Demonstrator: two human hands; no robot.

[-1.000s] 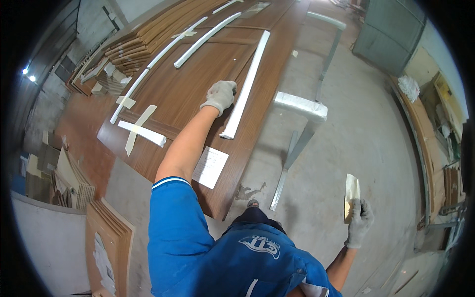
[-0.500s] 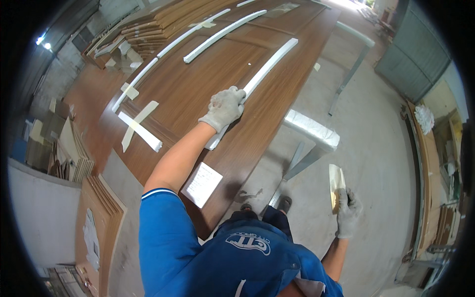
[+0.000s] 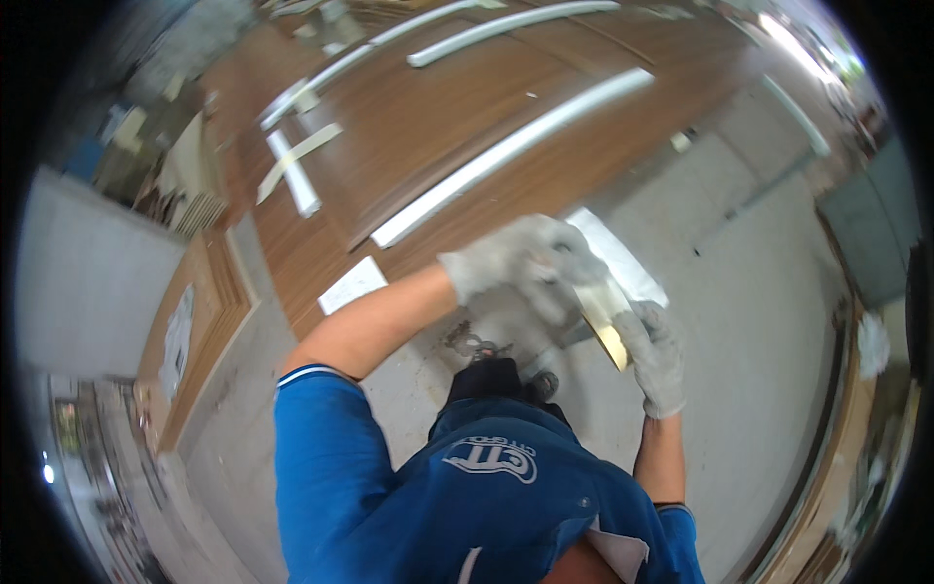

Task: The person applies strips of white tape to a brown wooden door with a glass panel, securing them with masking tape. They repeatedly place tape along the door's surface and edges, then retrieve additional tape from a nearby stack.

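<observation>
The right hand (image 3: 657, 358) has its fingers clamped on the masking-tape roll (image 3: 604, 315) at its ten o'clock, while the left hand (image 3: 530, 257), fingers too blurred to tell, sits at the roll's eleven, presumably freeing tape, which calls for a steady hold.

L hand (image 3: 533, 261) blurred, glare upper R, edges dk.

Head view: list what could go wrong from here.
The tape roll, held beyond the brown panel by the right hand, might drop. The gloved left hand could stick to the roll. The white strip nearest that hand shows no tape across it; a bump might shift it.
</observation>
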